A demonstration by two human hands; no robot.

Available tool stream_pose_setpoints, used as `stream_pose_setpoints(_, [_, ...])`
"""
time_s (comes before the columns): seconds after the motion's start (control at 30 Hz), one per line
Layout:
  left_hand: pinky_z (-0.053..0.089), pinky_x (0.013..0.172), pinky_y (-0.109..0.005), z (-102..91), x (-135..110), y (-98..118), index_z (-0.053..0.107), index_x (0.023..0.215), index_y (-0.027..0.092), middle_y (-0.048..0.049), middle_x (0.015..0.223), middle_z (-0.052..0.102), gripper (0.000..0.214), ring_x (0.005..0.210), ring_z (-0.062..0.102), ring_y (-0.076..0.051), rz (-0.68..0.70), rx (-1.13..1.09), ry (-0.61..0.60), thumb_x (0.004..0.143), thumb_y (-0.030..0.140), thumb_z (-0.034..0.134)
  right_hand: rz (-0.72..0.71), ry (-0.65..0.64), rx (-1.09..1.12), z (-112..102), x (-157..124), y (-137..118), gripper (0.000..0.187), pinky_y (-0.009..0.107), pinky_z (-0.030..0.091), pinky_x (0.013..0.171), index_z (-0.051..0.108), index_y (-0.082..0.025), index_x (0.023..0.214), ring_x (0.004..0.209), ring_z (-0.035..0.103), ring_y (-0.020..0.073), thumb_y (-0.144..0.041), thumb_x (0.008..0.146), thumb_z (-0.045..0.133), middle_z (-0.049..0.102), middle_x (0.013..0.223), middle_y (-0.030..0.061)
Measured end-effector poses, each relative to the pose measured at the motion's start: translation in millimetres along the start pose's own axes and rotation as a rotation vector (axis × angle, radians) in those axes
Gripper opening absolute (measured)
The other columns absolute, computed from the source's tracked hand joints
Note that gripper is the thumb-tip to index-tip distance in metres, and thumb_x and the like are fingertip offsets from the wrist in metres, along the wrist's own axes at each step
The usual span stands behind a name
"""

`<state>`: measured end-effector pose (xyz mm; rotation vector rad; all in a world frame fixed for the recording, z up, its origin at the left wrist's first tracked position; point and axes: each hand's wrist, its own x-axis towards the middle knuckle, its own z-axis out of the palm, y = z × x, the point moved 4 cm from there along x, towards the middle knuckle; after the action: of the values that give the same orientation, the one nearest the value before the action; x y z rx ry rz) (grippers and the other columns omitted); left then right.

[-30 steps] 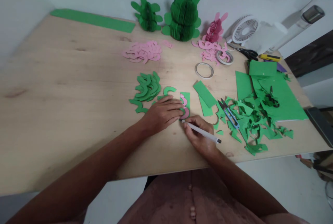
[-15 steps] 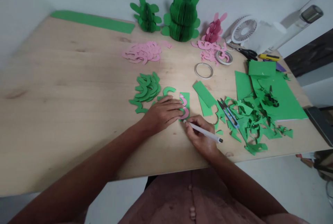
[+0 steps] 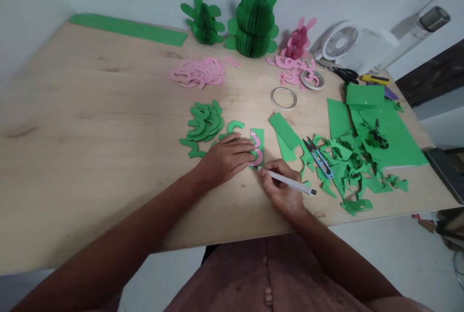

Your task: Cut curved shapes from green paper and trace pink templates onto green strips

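My left hand (image 3: 226, 157) lies flat with fingers stretched out, pressing a pink curved cut-out (image 3: 257, 150) onto a small green paper strip (image 3: 260, 136) on the wooden table (image 3: 90, 109). My right hand (image 3: 281, 184) is closed on a white pen (image 3: 290, 183), whose tip touches the lower edge of the pink cut-out. A single green curved piece (image 3: 235, 125) lies just beyond my left fingers.
A pile of green curved pieces (image 3: 205, 122) sits left of my hands, pink pieces (image 3: 199, 71) farther back. Blue snips (image 3: 319, 157), green scraps (image 3: 348, 172) and green sheets (image 3: 384, 128) lie right. Tape rolls (image 3: 284, 98), paper figures (image 3: 255, 17), a fan (image 3: 339, 41) and scissors (image 3: 346, 75) stand behind.
The pen's tip has crept right along the pink cut-out's lower edge, and the pen's back end has swung out to the right. My left hand stays put.
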<state>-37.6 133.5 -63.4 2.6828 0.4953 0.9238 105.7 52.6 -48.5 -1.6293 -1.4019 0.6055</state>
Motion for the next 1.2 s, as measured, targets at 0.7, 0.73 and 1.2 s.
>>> stream_pose_setpoints(0.7, [0.040, 0.105, -0.040, 1.9, -1.3, -1.6, 0.070, 0.097, 0.021, -0.0052, 0.111, 0.071, 0.018, 0.110, 0.062, -0.019, -0.024, -0.001, -0.027, 0.091, 0.022, 0.053, -0.046, -0.096, -0.086, 5.6, -0.3, 0.2, 0.010, 0.024, 0.046, 0.053, 0.063, -0.020, 0.077, 0.056, 0.059, 0.0141, -0.028, 0.082, 0.058, 0.067, 0.067, 0.0022])
stream_pose_setpoints(0.73, [0.040, 0.105, -0.040, 1.9, -1.4, -1.5, 0.070, 0.097, 0.021, -0.0053, 0.111, 0.071, 0.018, 0.110, 0.062, -0.019, -0.023, -0.002, -0.025, 0.091, 0.022, 0.053, -0.046, -0.098, -0.088, 5.6, -0.3, 0.1, 0.010, 0.024, 0.046, 0.053, 0.063, -0.020, 0.077, 0.056, 0.059, 0.0141, -0.028, 0.082, 0.058, 0.067, 0.067, 0.0022])
stream_pose_setpoints(1.2, [0.039, 0.106, -0.041, 0.6, 0.0, -0.5, 0.070, 0.098, 0.020, -0.0062, 0.110, 0.071, 0.018, 0.111, 0.062, -0.019, -0.042, -0.013, -0.055, 0.092, 0.022, 0.053, 0.046, -0.006, 0.126, -0.4, 0.9, -0.1, 0.012, 0.023, 0.045, 0.048, 0.062, -0.020, 0.073, 0.052, 0.057, 0.0134, -0.030, 0.080, 0.061, 0.066, 0.062, 0.0001])
